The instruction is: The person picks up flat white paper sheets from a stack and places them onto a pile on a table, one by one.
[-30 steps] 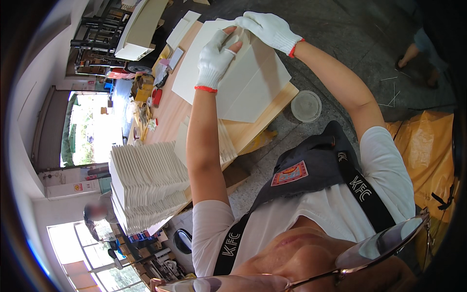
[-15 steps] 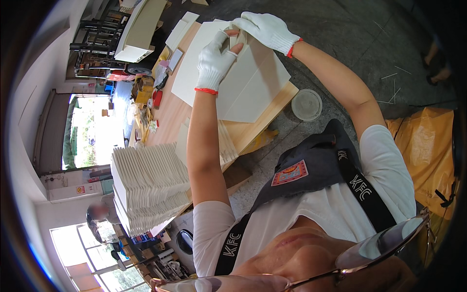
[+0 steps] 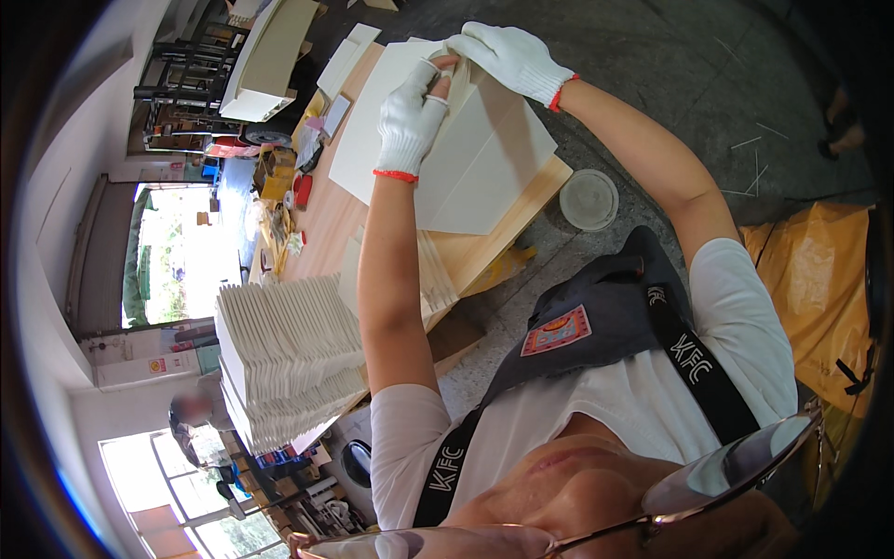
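A large white cardboard sheet (image 3: 480, 168) with crease lines lies at the far end of the wooden table, a raised fold along its far edge. My left hand (image 3: 412, 121), in a white knitted glove with bare thumb and finger tips, grips that fold from the left. Over the fold's far corner my right hand (image 3: 512, 61), fully gloved, lies with its fingers together and curled down; their tips are partly hidden behind the cardboard. Both hands are close together, nearly touching. A tall stack of folded white cardboard (image 3: 289, 345) stands left of my left forearm.
The wooden table (image 3: 317, 214) carries a yellow box (image 3: 275, 172), red tape (image 3: 302, 191) and loose scraps along its left side. A round bucket (image 3: 589, 199) stands on the floor to the right. A forklift (image 3: 191, 88) is at the far left, another person (image 3: 191, 419) at lower left.
My left thumb has shifted slightly left, nearer the finger beside it, at the fold. My right hand and the cardboard sheet stay almost where they were.
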`<state>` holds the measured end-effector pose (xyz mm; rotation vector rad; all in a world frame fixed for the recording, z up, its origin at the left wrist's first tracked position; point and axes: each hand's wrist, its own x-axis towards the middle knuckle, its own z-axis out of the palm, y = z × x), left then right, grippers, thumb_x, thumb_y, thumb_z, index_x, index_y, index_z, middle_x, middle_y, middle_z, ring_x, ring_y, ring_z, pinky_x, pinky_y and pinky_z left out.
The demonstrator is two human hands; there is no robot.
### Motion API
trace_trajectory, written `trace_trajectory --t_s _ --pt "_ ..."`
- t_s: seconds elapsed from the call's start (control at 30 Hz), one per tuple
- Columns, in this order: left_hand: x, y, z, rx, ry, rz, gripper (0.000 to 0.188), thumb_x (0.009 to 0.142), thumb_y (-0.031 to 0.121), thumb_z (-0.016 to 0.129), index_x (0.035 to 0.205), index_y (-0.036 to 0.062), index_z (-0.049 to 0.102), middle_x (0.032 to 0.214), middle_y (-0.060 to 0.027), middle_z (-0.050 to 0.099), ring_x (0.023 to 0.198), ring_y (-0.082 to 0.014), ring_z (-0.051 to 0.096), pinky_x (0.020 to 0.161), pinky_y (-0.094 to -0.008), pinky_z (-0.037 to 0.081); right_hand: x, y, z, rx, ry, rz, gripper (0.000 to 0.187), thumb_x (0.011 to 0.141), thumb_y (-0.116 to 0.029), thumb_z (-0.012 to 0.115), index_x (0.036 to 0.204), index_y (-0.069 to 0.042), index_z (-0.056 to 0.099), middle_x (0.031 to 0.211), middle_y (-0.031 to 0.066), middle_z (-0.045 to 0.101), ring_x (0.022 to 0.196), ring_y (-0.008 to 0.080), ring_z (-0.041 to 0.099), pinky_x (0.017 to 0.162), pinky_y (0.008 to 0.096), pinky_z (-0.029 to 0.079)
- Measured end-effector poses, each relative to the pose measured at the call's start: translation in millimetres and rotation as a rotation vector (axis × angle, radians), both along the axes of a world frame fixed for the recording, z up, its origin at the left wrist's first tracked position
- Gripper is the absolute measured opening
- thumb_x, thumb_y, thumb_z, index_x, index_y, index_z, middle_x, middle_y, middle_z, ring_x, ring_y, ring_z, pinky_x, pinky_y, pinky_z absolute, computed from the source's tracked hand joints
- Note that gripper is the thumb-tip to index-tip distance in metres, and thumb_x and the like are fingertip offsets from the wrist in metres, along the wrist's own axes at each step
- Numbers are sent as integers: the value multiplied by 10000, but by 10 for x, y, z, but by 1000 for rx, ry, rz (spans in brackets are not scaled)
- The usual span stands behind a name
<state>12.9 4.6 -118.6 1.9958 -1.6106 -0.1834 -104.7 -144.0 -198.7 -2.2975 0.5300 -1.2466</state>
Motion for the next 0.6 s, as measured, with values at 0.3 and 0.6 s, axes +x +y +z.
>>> trace_trajectory --t_s 0.3,0.6 --pt "-13 -20 -46 -44 -47 -27 412 847 239 714 1252 241 635 1052 -128 711 938 -274 699 839 -357 540 -57 -1 55 49 55 16 383 990 -478 397 1059 -205 656 887 82 684 869 311 656 740 434 489" --pt "-65 9 -6 -97 -112 -21 262 957 200 548 1189 238 664 800 -75 666 701 -214 653 689 -341 513 -361 -61 256 -434 338 -79 329 1003 -422 436 977 -151 621 811 103 643 767 275 653 680 412 504"
